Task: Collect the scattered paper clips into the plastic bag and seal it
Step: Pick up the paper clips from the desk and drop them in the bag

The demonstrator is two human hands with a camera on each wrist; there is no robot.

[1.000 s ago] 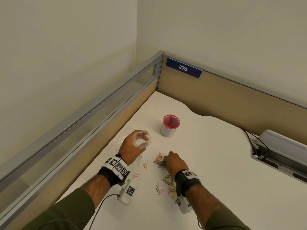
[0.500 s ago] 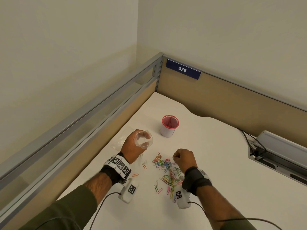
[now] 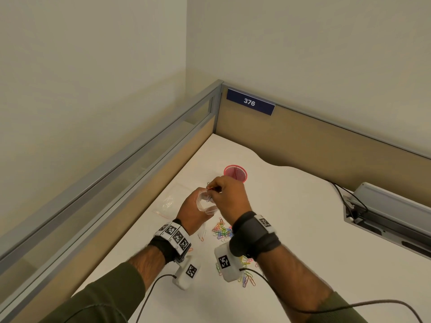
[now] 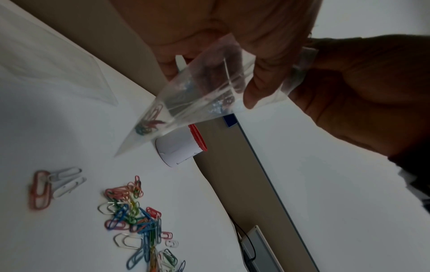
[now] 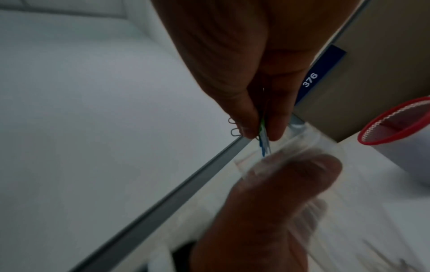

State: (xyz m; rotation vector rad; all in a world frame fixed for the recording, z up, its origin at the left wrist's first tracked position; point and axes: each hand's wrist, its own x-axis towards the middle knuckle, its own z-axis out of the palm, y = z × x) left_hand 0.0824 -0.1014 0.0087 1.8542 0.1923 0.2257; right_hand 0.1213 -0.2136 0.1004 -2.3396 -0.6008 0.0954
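My left hand (image 3: 193,213) grips a small clear plastic bag (image 3: 206,202) with its mouth held open, lifted off the white desk (image 3: 303,229). A few clips lie in the bag's bottom corner (image 4: 149,125). My right hand (image 3: 229,197) is directly over the bag's mouth, pinching a small bunch of paper clips (image 5: 263,136) between thumb and fingers. The clips' tips hang just above the bag's rim (image 5: 302,145). A pile of coloured paper clips (image 3: 221,230) lies on the desk below my hands, and more (image 3: 247,273) lie near my right wrist.
A white cup with a red mesh rim (image 3: 235,172) stands just beyond my hands. A second clear bag (image 3: 170,201) lies flat to the left. Partition walls (image 3: 326,145) enclose the desk's back and left. A grey cable box (image 3: 387,213) sits at the right.
My right hand lifted off the pile with clips pinched in it and moved up and left over the bag's mouth. The left hand stays holding the bag.
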